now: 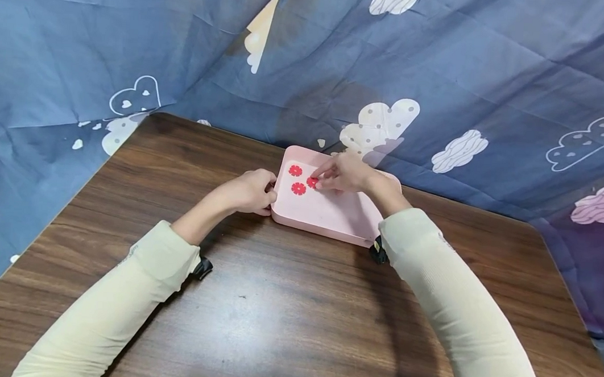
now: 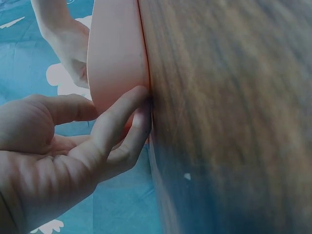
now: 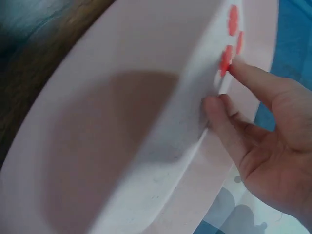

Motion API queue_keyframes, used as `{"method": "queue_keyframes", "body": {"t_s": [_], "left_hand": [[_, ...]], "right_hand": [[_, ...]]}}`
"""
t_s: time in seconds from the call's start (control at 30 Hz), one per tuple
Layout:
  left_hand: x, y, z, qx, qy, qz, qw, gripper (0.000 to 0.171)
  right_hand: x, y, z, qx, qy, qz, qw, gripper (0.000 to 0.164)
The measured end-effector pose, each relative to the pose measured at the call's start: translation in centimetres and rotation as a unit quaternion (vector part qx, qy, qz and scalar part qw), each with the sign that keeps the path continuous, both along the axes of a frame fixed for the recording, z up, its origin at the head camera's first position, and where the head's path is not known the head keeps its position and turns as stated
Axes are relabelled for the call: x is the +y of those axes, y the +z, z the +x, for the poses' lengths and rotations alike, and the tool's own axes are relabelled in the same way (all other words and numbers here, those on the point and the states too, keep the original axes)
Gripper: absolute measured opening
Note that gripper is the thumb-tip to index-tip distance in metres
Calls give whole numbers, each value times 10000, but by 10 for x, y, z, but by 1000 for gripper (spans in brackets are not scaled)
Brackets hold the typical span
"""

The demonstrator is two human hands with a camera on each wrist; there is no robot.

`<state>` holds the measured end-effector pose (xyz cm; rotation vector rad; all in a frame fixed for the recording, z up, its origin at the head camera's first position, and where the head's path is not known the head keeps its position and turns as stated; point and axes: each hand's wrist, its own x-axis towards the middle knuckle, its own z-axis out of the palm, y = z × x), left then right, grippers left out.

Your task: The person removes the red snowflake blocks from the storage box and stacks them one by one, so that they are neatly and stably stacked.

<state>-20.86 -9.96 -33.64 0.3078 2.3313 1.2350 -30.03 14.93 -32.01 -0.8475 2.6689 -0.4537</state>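
Observation:
A pink tray (image 1: 331, 210) lies on the table with three red notched discs inside. Two of the discs, one at the back (image 1: 295, 170) and one in front (image 1: 298, 189), lie flat at its left end. My right hand (image 1: 346, 172) reaches in over the far rim, its index fingertip touching the third disc (image 3: 225, 61); in the right wrist view the thumb is apart from that disc. At the tray's left end, my left hand (image 1: 253, 193) holds the wall, thumb by the rim and bent fingers (image 2: 131, 100) low against the outside.
The brown wood-grain table (image 1: 254, 317) spreads out in front of the tray. Close behind the tray hangs a blue curtain (image 1: 296, 103) with cloud prints. A black strap piece (image 1: 378, 251) at the right cuff overlaps the tray's near right corner.

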Motion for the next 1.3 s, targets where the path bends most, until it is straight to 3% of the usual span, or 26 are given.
{"method": "queue_keyframes", "body": {"t_s": [0.23, 0.37, 0.5, 0.67, 1.13, 1.3], "left_hand": [[0, 2, 1, -43, -1, 30, 10000, 34], [0, 3, 0, -53, 23, 52, 10000, 35], [0, 3, 0, -25, 19, 24, 10000, 34], [1, 2, -1, 15, 6, -36, 10000, 33], [0, 1, 1, 101, 4, -131, 9999, 32], [1, 0, 0, 101, 16, -107, 9999, 30]], "right_hand": [[-6, -1, 2, 82, -142, 308, 9994, 19], [-5, 3, 1, 113, -137, 192, 9997, 13], [0, 6, 1, -278, -474, -205, 9983, 9], [7, 5, 3, -870, -1014, -585, 9893, 11], [24, 14, 4, -965, -1064, -675, 9873, 10], [37, 25, 6, -1304, -1190, -988, 9793, 7]]}}
